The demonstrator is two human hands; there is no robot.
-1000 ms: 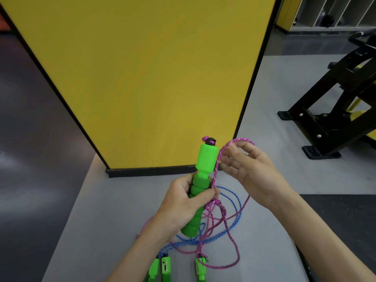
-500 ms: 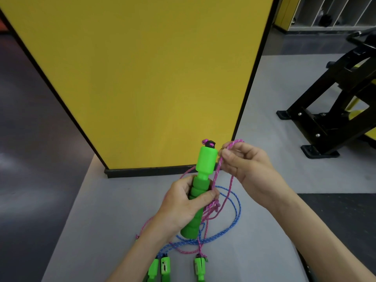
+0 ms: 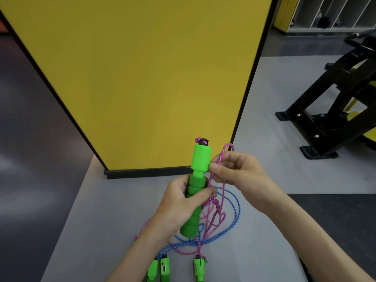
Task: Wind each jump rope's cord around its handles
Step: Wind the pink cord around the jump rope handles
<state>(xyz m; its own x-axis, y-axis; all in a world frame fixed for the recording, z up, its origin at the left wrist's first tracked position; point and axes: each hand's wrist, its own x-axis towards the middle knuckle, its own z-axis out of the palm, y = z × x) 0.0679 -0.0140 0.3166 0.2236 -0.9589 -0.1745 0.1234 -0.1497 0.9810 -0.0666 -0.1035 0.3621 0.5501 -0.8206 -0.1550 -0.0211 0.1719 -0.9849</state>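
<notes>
Fingers: left fingers [image 3: 203, 193] are wrapped round the foam grip of the held green handle [image 3: 200, 159]. Right fingertips [image 3: 213, 165] are pinched together on a loop of pink cord [image 3: 222, 153].
Near edge: three loose green handles [image 3: 164, 265] lie at the grey tabletop's [image 3: 101, 220] near edge, two side by side and one apart to the right.
Cords: pink cord and blue cord [image 3: 236, 202] lie in slack loops that cross each other, under and just beyond the left hand [image 3: 183, 202].
Held handle: near upright above mid-tabletop, with a pink knot at its black cap. No turns visible on it.
Change: 1 s ago the right hand [image 3: 238, 176] had its fingers spread, the loop draped over them, off to the right. Now they're clamped on the loop and drawn in beside the handle's head, and the loop is narrower.
Meaning: probably setting up a first wrap, so winding has barely begun. Blue rope not started.
Risk: the crossed cords may snag as slack gets pulled.
Far: yellow panel [image 3: 152, 78] at the far edge, black gym frame [image 3: 335, 110] on the floor beyond, to the right.
</notes>
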